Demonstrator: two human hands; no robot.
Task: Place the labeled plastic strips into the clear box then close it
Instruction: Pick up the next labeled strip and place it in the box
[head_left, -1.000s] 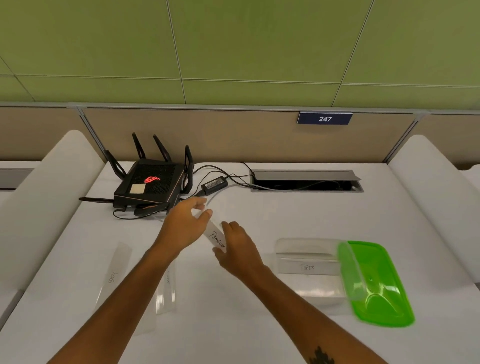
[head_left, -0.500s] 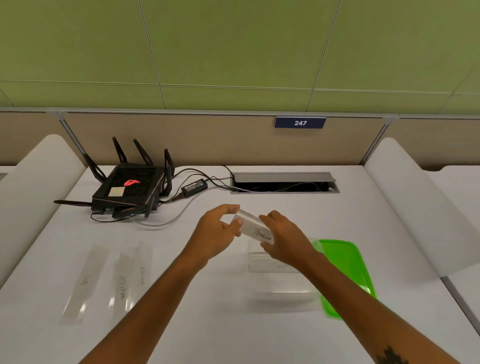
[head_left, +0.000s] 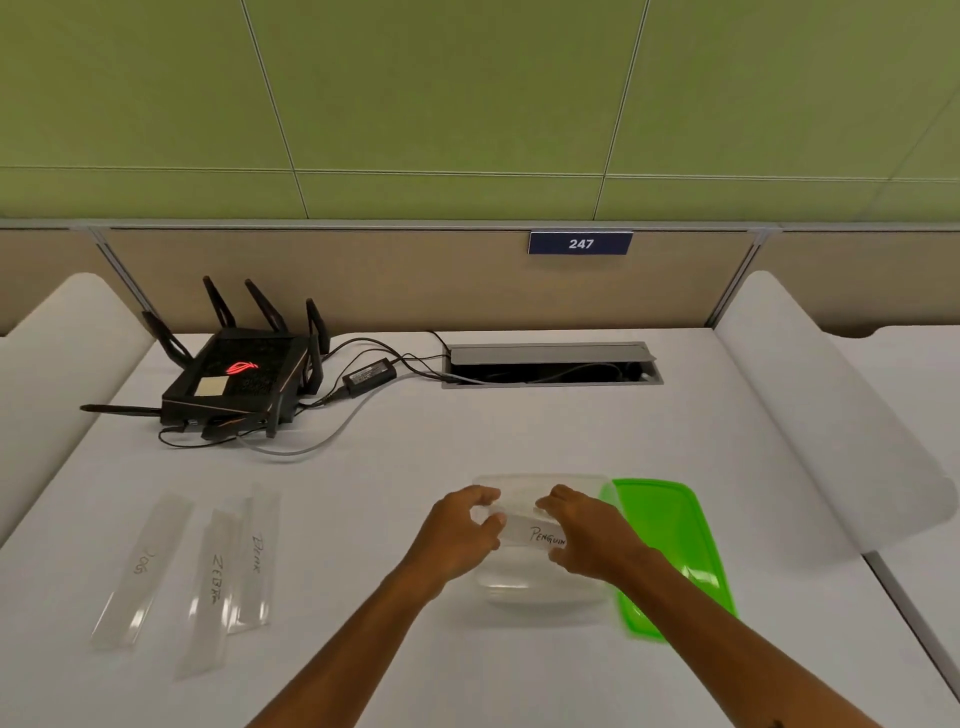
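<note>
A clear plastic strip marked PENGUIN (head_left: 530, 531) is held level over the open clear box (head_left: 540, 590). My left hand (head_left: 460, 538) pinches its left end and my right hand (head_left: 587, 535) grips its right end. The box's green lid (head_left: 670, 551) leans against the box's right side. Three more labeled strips lie flat on the table at the left: a strip marked DOG (head_left: 143, 566), a strip marked ZEBRA (head_left: 210, 590) and a third strip (head_left: 254, 558) whose writing is unclear. What lies inside the box is hidden by my hands.
A black router (head_left: 236, 379) with antennas, its power adapter (head_left: 369, 375) and cables sit at the back left. An open cable hatch (head_left: 550, 364) is set in the white table (head_left: 467, 441) at the back. White rounded dividers (head_left: 831, 415) flank both sides.
Both hands carried the PENGUIN strip rightward and down, from mid-table to just over the clear box. The view shifted right with them.
</note>
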